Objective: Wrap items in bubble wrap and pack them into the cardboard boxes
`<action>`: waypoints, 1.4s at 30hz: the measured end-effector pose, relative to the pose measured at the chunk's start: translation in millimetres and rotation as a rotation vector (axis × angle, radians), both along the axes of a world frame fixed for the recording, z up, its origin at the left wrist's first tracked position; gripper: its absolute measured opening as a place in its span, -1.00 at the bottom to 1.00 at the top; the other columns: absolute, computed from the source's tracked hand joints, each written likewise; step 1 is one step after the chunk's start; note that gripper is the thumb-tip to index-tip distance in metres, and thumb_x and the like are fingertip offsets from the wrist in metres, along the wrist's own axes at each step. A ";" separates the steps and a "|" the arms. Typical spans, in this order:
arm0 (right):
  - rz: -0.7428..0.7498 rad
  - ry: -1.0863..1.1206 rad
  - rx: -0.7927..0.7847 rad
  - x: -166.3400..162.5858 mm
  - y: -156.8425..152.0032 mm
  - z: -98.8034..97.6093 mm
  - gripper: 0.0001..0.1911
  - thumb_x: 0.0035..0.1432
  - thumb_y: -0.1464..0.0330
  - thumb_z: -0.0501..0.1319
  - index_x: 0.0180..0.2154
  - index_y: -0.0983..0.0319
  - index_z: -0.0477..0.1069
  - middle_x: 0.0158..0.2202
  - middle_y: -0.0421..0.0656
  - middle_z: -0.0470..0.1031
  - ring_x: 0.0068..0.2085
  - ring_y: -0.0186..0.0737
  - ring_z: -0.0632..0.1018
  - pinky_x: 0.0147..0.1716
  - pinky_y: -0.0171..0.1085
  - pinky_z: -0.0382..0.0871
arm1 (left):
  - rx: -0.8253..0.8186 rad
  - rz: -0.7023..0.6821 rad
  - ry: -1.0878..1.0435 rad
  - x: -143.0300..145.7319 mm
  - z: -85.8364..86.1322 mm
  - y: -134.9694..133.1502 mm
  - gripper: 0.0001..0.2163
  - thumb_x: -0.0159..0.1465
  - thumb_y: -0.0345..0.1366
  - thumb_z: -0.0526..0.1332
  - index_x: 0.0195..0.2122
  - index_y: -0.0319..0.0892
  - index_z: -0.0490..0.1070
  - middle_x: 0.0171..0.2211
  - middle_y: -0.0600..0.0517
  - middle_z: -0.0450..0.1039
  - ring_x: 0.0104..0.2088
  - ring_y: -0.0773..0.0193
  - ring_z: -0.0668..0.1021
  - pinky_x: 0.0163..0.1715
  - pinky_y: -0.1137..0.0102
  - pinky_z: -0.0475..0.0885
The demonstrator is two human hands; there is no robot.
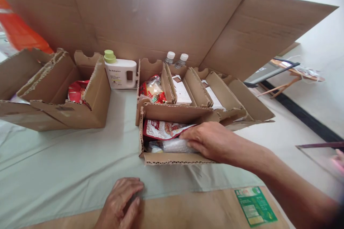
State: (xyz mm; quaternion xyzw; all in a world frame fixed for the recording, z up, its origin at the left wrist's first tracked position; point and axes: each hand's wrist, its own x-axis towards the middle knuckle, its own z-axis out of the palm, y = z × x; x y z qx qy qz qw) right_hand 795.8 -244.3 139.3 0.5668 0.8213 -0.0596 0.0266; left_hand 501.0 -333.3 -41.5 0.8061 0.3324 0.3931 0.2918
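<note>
In the head view, my right hand [206, 139] reaches into the front cardboard box [172, 158]. Its fingers are closed on the right end of a red-and-white food packet [163, 129]; the fingertips are partly hidden. Just below the packet lies a clear plastic-wrapped item [174, 146], close to my thumb. My left hand [120, 200] rests near the front edge of the green cloth [80, 171], holding nothing, with the thumb apart from loosely bent fingers.
Behind stand more cardboard compartments with a red snack bag [154, 89] and white boxes [181, 91]. A white jug [120, 73] stands between them and the left boxes [67, 114]. A green packet [255, 205] lies front right. A tall cardboard panel [161, 18] rises behind.
</note>
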 end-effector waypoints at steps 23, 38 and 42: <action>-0.519 0.889 0.174 38.7 -85.0 -95.3 -0.38 0.16 -0.14 0.24 -0.08 0.27 0.55 -0.08 0.06 0.66 -0.08 0.09 0.66 -0.10 -0.03 0.55 | -0.473 0.048 -0.311 53.6 51.4 66.7 -0.07 0.28 0.00 0.34 0.50 -0.09 -0.21 0.52 -0.18 -0.16 0.48 -0.14 0.03 0.44 -0.02 0.00; -0.489 0.931 0.301 -83.1 -117.1 -62.2 -0.57 0.24 0.02 0.21 -0.13 0.24 0.55 -0.20 -0.04 0.66 -0.22 0.00 0.63 -0.30 -0.16 0.53 | -0.437 0.291 -0.361 -54.5 91.5 32.5 -0.36 0.25 0.02 0.35 0.27 -0.17 0.29 0.14 -0.14 0.50 0.16 -0.07 0.52 0.20 0.11 0.41; -0.646 0.773 0.470 -57.9 -166.8 -82.2 -0.56 0.21 0.02 0.27 -0.09 0.23 0.55 -0.32 -0.05 0.65 -0.31 0.07 0.63 -0.46 -0.15 0.50 | -0.465 0.117 -0.371 -34.5 80.2 12.3 -0.30 0.28 -0.07 0.35 0.39 -0.10 0.18 0.33 -0.13 0.33 0.37 -0.06 0.31 0.38 0.12 0.19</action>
